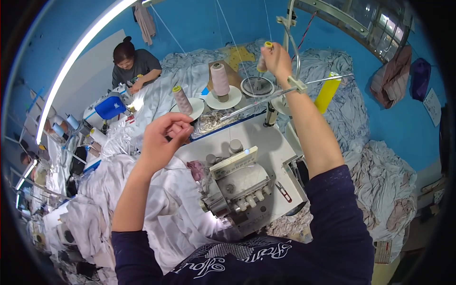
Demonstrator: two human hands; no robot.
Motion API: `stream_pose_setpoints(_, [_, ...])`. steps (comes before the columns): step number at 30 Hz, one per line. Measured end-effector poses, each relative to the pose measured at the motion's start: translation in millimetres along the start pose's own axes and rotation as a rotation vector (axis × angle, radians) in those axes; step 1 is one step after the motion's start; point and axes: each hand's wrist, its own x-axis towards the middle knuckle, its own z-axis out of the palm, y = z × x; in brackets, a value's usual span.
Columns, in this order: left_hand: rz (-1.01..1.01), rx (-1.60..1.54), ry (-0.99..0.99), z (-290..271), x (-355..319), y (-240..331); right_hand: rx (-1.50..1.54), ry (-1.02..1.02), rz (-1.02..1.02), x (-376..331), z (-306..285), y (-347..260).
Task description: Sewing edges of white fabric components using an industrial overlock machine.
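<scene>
My right hand point(278, 59) is raised at the back, wrapped round a small thread cone point(261, 64) with a yellow core, above a round spool plate point(257, 86). My left hand point(166, 135) hovers over the back left of the sewing machine point(244, 187). Its fingers are curled in with the thumb against them; whatever they may pinch is too small to make out. Just beyond it stands a pinkish thread cone point(182, 99) with a yellow top. A larger pale pink cone point(220, 80) stands on a white disc to its right.
A metal thread stand rod point(266, 99) crosses behind the machine. Red-handled thread snips point(284, 192) lie on the machine's right side. Pale fabric point(166, 209) heaps around the table. A yellow cone point(327, 92) stands at right. Another person point(137, 66) works at a blue-and-white machine point(109, 107).
</scene>
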Motion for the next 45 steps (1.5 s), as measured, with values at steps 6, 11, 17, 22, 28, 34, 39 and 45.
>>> stream_pose_setpoints(6, [-0.087, -0.121, -0.108, 23.1, 43.9, 4.4, 0.112, -0.422, 0.158, 3.0, 17.7, 16.0])
stream_pose_setpoints(11, [-0.058, -0.182, -0.165, 43.0, 84.0, -1.4, -0.11, -0.415, 0.077, -6.2, 28.2, 40.6])
stream_pose_setpoints(17, [-0.03, -0.117, -0.158, 56.3, 120.0, -5.7, 0.115, -0.465, 0.053, -20.7, 13.5, 24.6])
stream_pose_setpoints(22, [0.062, 0.064, -0.11, 77.0, 155.7, -9.6, 0.801, -0.275, 0.442, -8.6, 4.9, 32.9])
stream_pose_setpoints(28, [0.175, 0.286, 0.087, 98.5, 185.4, -3.0, 1.429, -0.267, 0.46, -8.2, 1.2, 17.1])
stream_pose_setpoints(34, [0.239, 0.378, 0.182, 108.1, 200.1, -11.3, 1.661, -0.125, 0.426, -20.3, -8.4, 5.2])
stream_pose_setpoints(39, [-0.02, 0.375, -0.009, 138.3, 200.6, -42.8, 1.572, 0.166, 0.499, -46.0, -4.4, 30.3])
stream_pose_setpoints(45, [-0.112, 0.68, 0.002, 173.4, 205.0, -71.5, 1.493, 0.158, 0.653, -93.9, 9.3, 47.7])
